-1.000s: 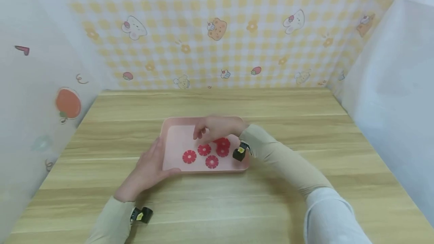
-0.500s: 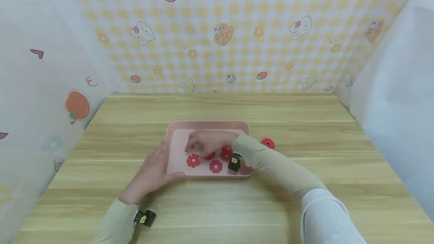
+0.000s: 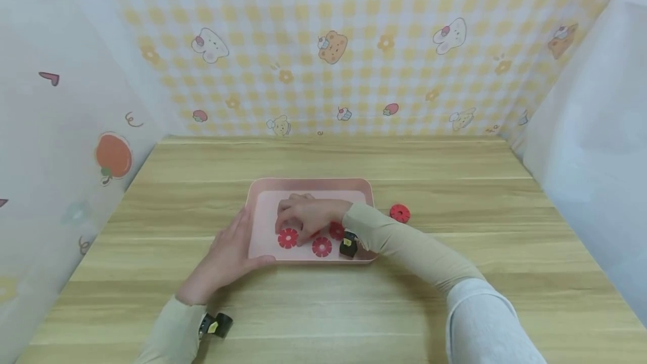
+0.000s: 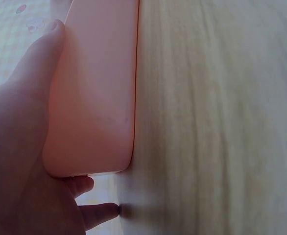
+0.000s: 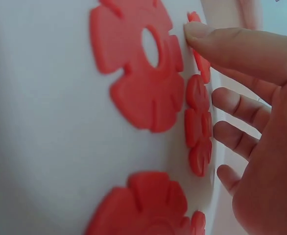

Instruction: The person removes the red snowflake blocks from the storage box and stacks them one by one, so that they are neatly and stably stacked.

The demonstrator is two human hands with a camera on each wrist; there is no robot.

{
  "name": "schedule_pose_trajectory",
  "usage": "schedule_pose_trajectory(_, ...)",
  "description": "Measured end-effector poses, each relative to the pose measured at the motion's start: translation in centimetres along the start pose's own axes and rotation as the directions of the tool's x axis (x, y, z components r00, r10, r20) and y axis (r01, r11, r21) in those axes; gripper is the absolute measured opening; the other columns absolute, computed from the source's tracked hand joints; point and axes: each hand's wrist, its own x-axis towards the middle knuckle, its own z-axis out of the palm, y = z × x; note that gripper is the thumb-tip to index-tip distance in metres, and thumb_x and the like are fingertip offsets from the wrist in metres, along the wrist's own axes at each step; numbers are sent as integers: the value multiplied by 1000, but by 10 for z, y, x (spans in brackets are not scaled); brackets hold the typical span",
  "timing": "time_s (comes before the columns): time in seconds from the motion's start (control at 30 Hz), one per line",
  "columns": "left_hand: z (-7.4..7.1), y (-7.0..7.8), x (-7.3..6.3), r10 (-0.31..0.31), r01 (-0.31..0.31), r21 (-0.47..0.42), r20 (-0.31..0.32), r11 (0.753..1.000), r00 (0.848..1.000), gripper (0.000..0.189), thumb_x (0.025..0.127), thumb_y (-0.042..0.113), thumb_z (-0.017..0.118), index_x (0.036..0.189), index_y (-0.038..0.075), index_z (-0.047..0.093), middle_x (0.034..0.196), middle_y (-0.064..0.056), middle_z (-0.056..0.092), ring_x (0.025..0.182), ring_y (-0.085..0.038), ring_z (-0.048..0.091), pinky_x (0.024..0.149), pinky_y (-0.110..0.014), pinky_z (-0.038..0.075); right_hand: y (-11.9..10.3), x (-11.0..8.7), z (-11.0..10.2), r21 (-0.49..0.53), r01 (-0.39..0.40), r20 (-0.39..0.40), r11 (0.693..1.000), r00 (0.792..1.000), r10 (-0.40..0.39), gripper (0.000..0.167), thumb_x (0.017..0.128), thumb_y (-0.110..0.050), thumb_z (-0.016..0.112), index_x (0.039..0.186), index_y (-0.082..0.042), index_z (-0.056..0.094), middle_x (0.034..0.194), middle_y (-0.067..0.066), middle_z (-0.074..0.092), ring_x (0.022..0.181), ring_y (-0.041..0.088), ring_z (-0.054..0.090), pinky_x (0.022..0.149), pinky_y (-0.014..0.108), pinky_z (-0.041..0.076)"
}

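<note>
Red petal-notched discs [image 3: 322, 247] lie flat inside and right of the smooth pink tray [image 3: 313, 185]; our right hand [image 3: 307, 215] pinches one within it, our left hand [image 3: 224, 251] spreads around its near left corner.

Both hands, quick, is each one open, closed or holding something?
Left hand: open, touching the pink tray.
Right hand: curled over the leftmost slotted red disc; can't tell whether it's gripping.
</note>
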Motion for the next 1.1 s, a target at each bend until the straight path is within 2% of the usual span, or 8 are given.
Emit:
schedule_pose_trajectory(0.3, 0, 1, 1, 4, -4, 5, 2, 1000, 1000, 119, 75, 58, 72, 148, -10, 8, 154, -30, 16, 140, -46, 22, 99, -75, 25, -3, 0, 2, -80, 12, -26, 997, 1000, -14, 38, 79, -29, 77, 115, -27, 65, 114, -9, 52, 110, 9, 42, 98, 33, 33)
schedule_pose_trajectory(0.5, 2, 0, 0, 16, -16, 17, -10, 1000, 1000, 118, 76, 57, 72, 148, -11, 8, 153, -31, 17, 139, -47, 24, 99, -74, 27, -4, -1, 0, -47, 2, -19, 999, 1000, -3, 36, 79, -26, 78, 113, -26, 65, 112, -10, 54, 108, 8, 43, 98, 30, 34)
schedule_pose_trajectory(0.77, 3, 0, 1, 11, -11, 2, -5, 1000, 1000, 120, 75, 58, 72, 149, -10, 6, 154, -30, 16, 140, -46, 22, 101, -73, 25, -1, -7, -6, 85, -66, -11, 994, 998, 68, 33, 79, -24, 79, 108, -22, 64, 101, -9, 59, 94, 7, 53, 87, 19, 46)
schedule_pose_trajectory(0.9, 3, 1, 1, 16, -16, 5, -7, 1000, 1000, 119, 76, 59, 71, 149, -9, 6, 154, -30, 16, 140, -45, 21, 100, -73, 26, 1, -16, -12, 105, -97, -13, 990, 995, 99, 32, 79, -25, 79, 108, -21, 64, 98, -8, 59, 89, 8, 54, 81, 18, 47)
schedule_pose_trajectory(1.1, 1, 1, 1, 25, -25, 11, -31, 1000, 999, 118, 76, 57, 72, 148, -10, 8, 153, -32, 19, 139, -46, 24, 99, -73, 28, 1, -30, -24, 124, -195, -8, 973, 980, 198, 32, 80, -26, 77, 110, -26, 66, 97, -9, 58, 77, 9, 59, 68, 21, 51)
